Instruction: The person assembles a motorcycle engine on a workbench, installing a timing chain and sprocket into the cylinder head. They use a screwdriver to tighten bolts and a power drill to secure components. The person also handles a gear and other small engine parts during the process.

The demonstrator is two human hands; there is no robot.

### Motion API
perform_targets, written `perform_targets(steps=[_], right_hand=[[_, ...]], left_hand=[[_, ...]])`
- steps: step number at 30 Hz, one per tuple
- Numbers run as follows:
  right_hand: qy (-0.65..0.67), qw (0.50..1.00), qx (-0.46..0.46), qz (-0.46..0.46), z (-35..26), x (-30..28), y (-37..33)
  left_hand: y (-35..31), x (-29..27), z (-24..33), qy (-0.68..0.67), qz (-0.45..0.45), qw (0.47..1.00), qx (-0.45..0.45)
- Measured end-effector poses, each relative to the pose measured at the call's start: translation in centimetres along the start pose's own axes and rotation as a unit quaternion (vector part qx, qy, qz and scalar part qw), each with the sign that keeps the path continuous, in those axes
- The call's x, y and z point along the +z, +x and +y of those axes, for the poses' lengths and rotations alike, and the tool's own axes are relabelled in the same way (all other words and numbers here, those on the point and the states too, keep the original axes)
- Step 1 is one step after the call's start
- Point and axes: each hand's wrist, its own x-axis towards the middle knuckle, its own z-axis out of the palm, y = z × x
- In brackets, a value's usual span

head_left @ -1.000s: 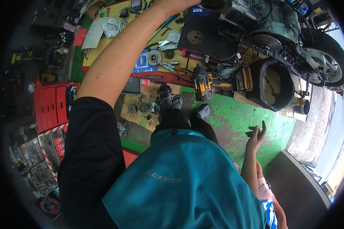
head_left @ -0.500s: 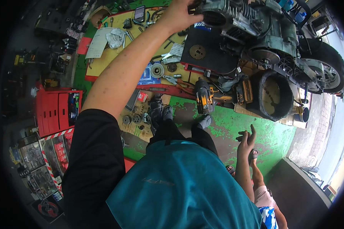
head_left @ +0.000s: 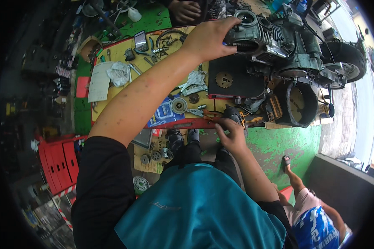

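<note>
My left hand (head_left: 207,39) grips the end of a motorcycle engine (head_left: 266,37), thumb and forefinger on the cylinder head and the other fingers hidden behind it. At the bench's near edge, my right hand (head_left: 233,136) is just by a black and yellow cordless impact wrench (head_left: 233,113). Its thumb stands apart and its fingertips reach the tool; I see no closed grip. Under the engine, a toothed sprocket (head_left: 224,80) lies on a black mat (head_left: 241,85). Left of my right hand are orange-handled pliers (head_left: 197,112) and a round metal part (head_left: 179,105).
A yellow-topped bench (head_left: 122,94) holds tools, a phone (head_left: 141,41) and a crumpled cloth (head_left: 119,74). A black bin (head_left: 309,118) stands right, by the rear wheel (head_left: 347,62). Another person's hand (head_left: 185,10) shows beyond the bench; someone sits (head_left: 316,220) lower right. A red cabinet (head_left: 59,164) stands left.
My right hand has come up and left from over the floor to the impact wrench. My left hand remains at the engine. The view has shifted, showing the other person beyond the bench.
</note>
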Motion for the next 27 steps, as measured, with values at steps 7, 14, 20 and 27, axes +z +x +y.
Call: perform_targets(steps=[7, 14, 20, 27], right_hand=[[-0.238, 0.945, 0.002, 0.223, 0.1, 2.7, 9.3], [-0.308, 0.92, 0.161, 0.18, -0.6, 1.8, 13.6], [-0.104, 0.97, 0.106, 0.191, 1.3, 2.2, 12.3], [0.45, 0.84, 0.056, 0.298, -0.5, 0.9, 11.1]], left_hand=[[-0.3, 0.3, -0.7, -0.032, 0.042, 0.998, 0.016], [-2.2, 2.5, 0.6, -0.076, 0.169, 0.982, -0.033], [-2.5, 3.5, 1.9, -0.166, 0.185, 0.964, -0.096], [-3.0, 3.4, 1.5, -0.14, 0.149, 0.972, -0.117]])
